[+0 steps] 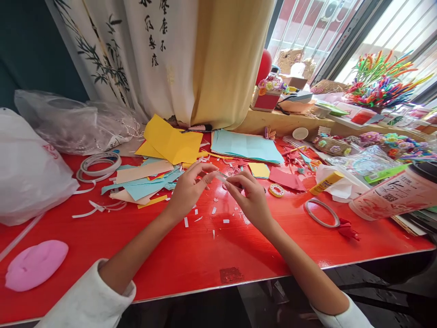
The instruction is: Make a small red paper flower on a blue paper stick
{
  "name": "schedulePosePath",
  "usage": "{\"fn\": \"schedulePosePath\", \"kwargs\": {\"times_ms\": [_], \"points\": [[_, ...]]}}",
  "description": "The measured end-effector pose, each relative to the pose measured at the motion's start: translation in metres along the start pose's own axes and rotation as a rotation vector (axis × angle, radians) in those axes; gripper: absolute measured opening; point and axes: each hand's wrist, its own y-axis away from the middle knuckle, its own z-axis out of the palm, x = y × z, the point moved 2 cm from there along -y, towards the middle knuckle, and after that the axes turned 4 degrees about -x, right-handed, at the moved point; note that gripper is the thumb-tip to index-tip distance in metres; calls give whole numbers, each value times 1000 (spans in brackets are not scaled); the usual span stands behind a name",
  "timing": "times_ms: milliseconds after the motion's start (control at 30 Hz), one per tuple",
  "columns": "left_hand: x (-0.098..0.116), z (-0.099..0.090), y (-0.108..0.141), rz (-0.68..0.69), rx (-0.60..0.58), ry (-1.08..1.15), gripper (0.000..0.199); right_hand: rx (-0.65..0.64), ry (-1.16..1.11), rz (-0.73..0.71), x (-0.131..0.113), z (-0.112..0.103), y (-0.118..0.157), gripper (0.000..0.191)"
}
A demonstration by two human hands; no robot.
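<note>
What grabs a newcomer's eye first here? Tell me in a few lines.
The glossy red table fills the view, strewn with yellow paper sheets and light blue paper sheets toward the back. At its middle, the left hand and right hand pinch a small clear strip between their fingertips. On the right by the window, a bunch of bright multicoloured craft stems stands out.

A red table [191, 255] is seen filling the lower view, its near edge running from 8 o'clock to 4 o'clock. Behind it, at 12 o'clock, a curtain [177, 59] printed with bamboo and calligraphy is hung beside a plain yellow panel. A dark wall [23, 45] is shown at 10 o'clock. At 2 o'clock, a barred window [307, 27] is lit by bright daylight above a wooden sill [283, 123].
</note>
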Motion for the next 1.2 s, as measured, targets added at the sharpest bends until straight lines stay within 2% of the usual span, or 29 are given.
{"fn": "schedulePosePath", "kwargs": {"times_ms": [100, 167, 233, 300, 367, 433, 500, 567, 700, 800, 867, 967, 1067, 1133, 1200], "points": [[0, 4, 1, 33, -64, -60, 21, -49, 12, -49, 2, 4, 1, 9], [-4, 4, 0, 3, -44, -47, 31, -44, 10, -75, 2, 4, 1, 9], [-9, 2, -1, -53, 30, 3, 43, 19, 5, -100, 3, 3, 2, 8], [-10, 1, -2, -102, 38, 77, 40, 97, 5, -118, 3, 1, 3, 7], [-6, 4, 0, -127, -81, 141, 33, 129, -11, -125, 5, 1, 3, 7], [1, 10, 3, -126, -221, 159, 28, 102, -69, -125, 7, 3, 2, 7], [6, 14, 6, -118, -231, 176, 25, 35, -165, -115, 10, 7, 2, 10], [7, 14, 6, -103, -161, 213, 22, -51, -255, -86, 12, 10, 1, 17], [4, 4, 2, -56, 74, 267, 19, -242, -457, 1, 11, 15, 3, 36], [8, -7, 2, -27, 230, 151, 22, -340, -511, 114, 11, 19, 4, 45], [13, -10, 4, -9, 258, 35, 24, -374, -449, 201, 13, 20, 3, 49], [12, -7, 4, -46, 177, 16, 27, -399, -248, 268, 21, 9, -1, 46], [1, -3, 1, -135, 114, 142, 30, -431, 193, 287, 39, -17, -6, 34], [-5, -1, -3, -168, 65, 198, 32, -508, 470, 314, 55, -38, -5, 29], [-9, -1, -5, -190, 29, 238, 32, -589, 578, 400, 73, -56, -1, 33]]}}
